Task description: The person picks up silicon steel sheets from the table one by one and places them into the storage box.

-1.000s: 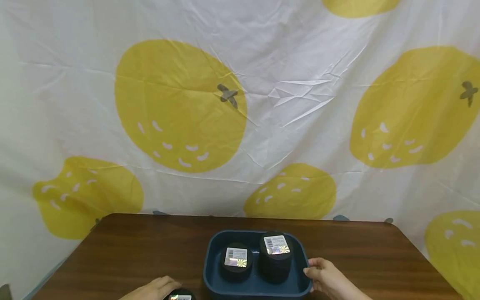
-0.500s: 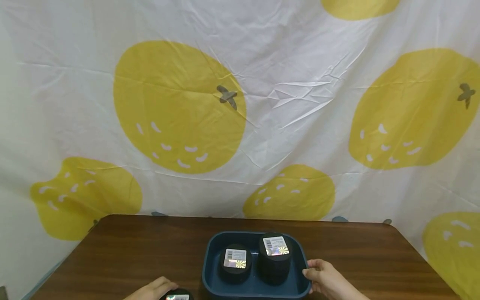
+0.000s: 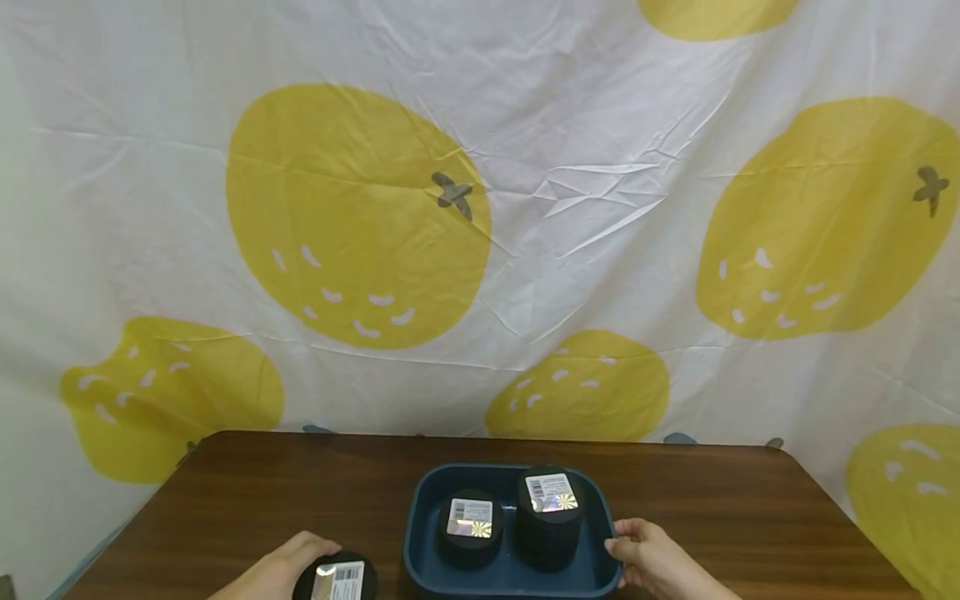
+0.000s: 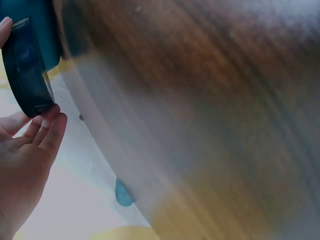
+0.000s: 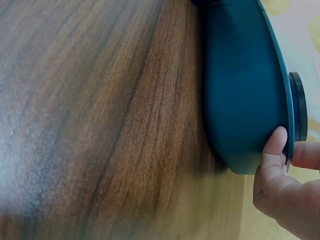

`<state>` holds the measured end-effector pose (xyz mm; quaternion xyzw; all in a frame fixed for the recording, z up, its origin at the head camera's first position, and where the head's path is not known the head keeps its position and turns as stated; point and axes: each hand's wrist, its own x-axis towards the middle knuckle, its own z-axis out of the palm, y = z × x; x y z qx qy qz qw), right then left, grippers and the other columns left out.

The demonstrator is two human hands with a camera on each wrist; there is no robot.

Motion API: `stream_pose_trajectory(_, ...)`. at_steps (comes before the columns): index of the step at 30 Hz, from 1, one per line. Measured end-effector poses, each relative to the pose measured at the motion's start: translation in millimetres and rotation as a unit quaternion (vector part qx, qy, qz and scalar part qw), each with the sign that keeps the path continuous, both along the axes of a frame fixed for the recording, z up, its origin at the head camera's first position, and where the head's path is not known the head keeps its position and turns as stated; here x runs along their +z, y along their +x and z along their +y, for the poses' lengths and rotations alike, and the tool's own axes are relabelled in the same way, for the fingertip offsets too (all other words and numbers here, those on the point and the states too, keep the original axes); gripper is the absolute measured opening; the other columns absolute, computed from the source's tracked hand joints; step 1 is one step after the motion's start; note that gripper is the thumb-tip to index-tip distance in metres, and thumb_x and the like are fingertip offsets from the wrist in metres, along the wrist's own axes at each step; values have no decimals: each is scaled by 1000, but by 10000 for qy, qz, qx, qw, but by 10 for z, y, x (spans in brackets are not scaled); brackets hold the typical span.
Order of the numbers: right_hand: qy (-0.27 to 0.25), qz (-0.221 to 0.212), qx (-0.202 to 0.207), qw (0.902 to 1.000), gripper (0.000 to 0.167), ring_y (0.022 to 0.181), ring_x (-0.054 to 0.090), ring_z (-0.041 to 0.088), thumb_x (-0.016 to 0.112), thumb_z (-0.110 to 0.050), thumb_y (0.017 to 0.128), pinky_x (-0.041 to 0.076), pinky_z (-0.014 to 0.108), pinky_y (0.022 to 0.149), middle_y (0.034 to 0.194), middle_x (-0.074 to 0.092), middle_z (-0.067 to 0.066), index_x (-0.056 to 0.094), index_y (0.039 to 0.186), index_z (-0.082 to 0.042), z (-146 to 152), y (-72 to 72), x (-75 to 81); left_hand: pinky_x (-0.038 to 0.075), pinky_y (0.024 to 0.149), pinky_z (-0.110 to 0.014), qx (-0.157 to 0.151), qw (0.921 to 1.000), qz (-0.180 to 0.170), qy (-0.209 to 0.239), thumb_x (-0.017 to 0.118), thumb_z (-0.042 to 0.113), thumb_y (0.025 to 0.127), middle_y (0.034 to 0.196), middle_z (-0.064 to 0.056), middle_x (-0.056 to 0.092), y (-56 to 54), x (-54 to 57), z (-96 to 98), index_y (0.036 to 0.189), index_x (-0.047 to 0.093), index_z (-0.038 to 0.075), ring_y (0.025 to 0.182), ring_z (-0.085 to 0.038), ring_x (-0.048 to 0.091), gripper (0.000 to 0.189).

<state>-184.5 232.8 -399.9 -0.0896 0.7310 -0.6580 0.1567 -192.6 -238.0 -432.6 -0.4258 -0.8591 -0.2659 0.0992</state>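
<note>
My left hand [image 3: 273, 571] grips a black roll of tape [image 3: 337, 579] with a barcode label on top, near the front edge of the head view. In the left wrist view, the thumb and fingers hold the roll [image 4: 25, 70] by its rim, off the table. A dark blue tray [image 3: 498, 473] stands to the right of it. Inside lie a low black tape roll [image 3: 471, 546] on the left and a taller black stack [image 3: 549, 533] on the right, both labelled. My right hand [image 3: 656, 558] pinches the tray's right rim, its thumb inside and fingers outside.
The tray rests on a dark brown wooden table [image 3: 315, 483]. Behind the table hangs a white cloth [image 3: 585, 275] printed with yellow fruit. The table's far edge runs along the foot of the cloth.
My left hand has lifted the tape roll and drawn it slightly left, so more of its label shows. My right hand and the tray have stayed in place.
</note>
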Motion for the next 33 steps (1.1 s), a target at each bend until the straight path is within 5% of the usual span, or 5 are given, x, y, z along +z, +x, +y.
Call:
stream_pose_trajectory(13,-21,-70,14,10000,29,62,51,12,45,2,89,46,21,58,86,48,10,32,107,20,0,13,-1,48,71,-22,453,9964,686,195,83,45,64,105,-7,51,18,199,-6,114,53,-5,93,-3,50,77)
stream_pose_trajectory(19,90,-6,-126,9999,31,61,50,13,44,3,89,46,21,57,87,47,11,29,108,22,-15,18,1,47,71,-22,1042,9945,-1,71,83,46,61,111,-3,50,96,475,149,120,52,1,91,-5,50,81)
stream_pose_trajectory(22,116,-14,-186,9998,32,61,49,13,44,3,90,46,22,57,87,48,12,28,109,23,-19,20,5,46,71,-23,1067,9939,-289,37,83,46,61,114,-3,48,110,551,224,122,51,1,91,-6,50,82)
stream_pose_trajectory(33,70,17,-21,10000,32,62,50,12,44,3,89,46,21,57,85,47,10,28,109,23,-8,9,20,47,75,-25,1138,9930,-290,93,84,46,58,109,7,51,125,616,431,118,57,7,89,-5,51,77)
